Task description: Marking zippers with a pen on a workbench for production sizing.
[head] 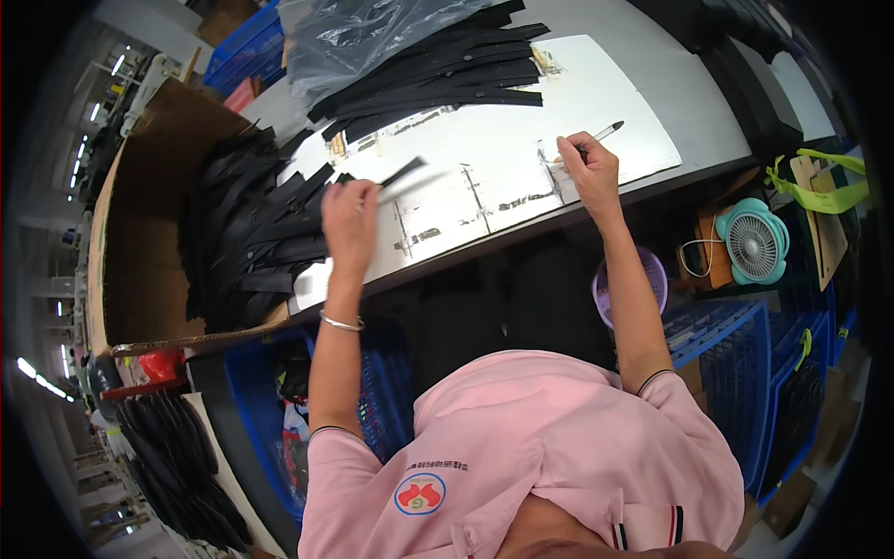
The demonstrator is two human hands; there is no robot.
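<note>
My left hand, blurred, pinches a narrow black fabric strip whose free end points right over a white board. Beside that hand, many similar black strips spill from an open cardboard box onto the board's left end. My right hand grips a clear-barrelled pen, its dark capped end pointing up and right. It is over the board's right part, near a drawn black line. Other dark lines and smudges mark the board. The strip's held end is hidden by my fingers.
More black strips lie at the board's far side, partly under a clear plastic bag. Below the table edge are a purple basket, a turquoise fan and blue crates. Another blue crate stands lower left.
</note>
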